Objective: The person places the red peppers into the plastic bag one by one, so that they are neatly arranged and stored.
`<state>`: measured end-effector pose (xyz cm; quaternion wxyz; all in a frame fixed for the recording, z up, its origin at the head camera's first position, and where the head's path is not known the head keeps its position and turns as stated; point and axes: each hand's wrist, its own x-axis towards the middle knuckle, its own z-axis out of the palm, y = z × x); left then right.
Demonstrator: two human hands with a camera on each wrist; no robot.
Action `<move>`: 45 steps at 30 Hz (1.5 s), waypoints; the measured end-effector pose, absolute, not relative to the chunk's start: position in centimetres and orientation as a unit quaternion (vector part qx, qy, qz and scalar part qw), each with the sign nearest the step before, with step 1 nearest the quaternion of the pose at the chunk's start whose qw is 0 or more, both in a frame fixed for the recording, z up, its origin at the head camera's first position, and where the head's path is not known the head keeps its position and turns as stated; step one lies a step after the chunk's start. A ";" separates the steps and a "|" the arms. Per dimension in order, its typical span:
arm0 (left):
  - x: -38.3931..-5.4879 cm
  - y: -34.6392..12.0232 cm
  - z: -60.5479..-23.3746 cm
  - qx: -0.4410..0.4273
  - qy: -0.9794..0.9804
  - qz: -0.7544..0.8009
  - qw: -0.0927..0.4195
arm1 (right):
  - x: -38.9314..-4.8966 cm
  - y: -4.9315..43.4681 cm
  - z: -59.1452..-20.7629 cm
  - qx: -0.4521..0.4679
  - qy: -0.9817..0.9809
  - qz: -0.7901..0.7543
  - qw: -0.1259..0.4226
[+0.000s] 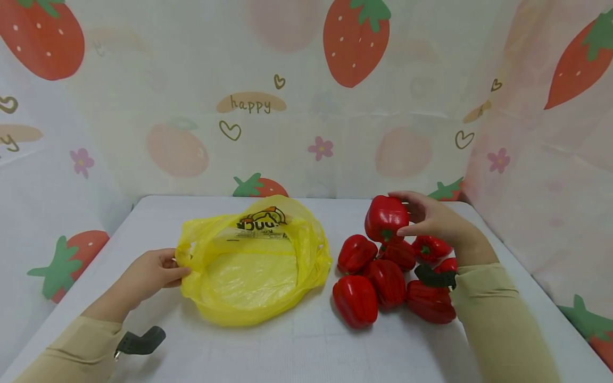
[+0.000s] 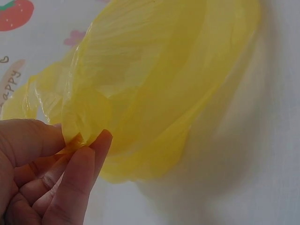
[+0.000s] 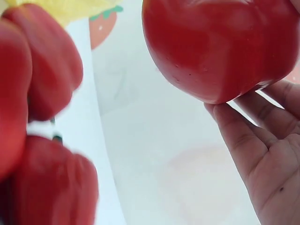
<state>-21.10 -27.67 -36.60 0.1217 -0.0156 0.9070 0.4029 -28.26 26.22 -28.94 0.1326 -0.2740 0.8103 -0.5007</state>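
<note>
My left hand (image 1: 152, 271) pinches the left edge of a yellow plastic bag (image 1: 254, 276), which stands open on the table with its mouth facing up. In the left wrist view, thumb and fingertips grip the thin film (image 2: 154, 93). Over the pile on the right, my right hand (image 1: 431, 218) holds a red bell pepper (image 1: 385, 215) between thumb and fingers, its green stem pointing down toward me. The right wrist view shows the fingers supporting this pepper (image 3: 220, 47) from one side. Black print marks the bag's back inner wall.
Several more red bell peppers (image 1: 355, 300) lie in a group under the right hand, to the right of the bag. The table has a white cover (image 1: 297, 351). Behind it and at both sides hangs a strawberry-patterned cloth (image 1: 306, 159). A dark wrist strap (image 1: 141, 341) is on each sleeve.
</note>
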 end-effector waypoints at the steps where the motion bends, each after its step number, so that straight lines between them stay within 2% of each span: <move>1: -21.1 -27.7 -36.6 -0.015 0.906 0.404 0.122 | -28.4 25.8 -29.0 -0.276 0.806 -0.505 0.138; 13: -21.1 -27.5 -36.8 -0.020 0.906 0.404 0.123 | -29.9 20.5 -29.8 -0.299 0.802 -0.490 0.166; 28: -21.1 -27.4 -36.9 -0.023 0.901 0.418 0.117 | -30.7 13.2 -30.3 -0.280 0.821 -0.455 0.202; 45: -20.9 -27.5 -36.7 -0.030 0.899 0.419 0.123 | -31.3 6.2 -32.1 -0.307 0.797 -0.462 0.239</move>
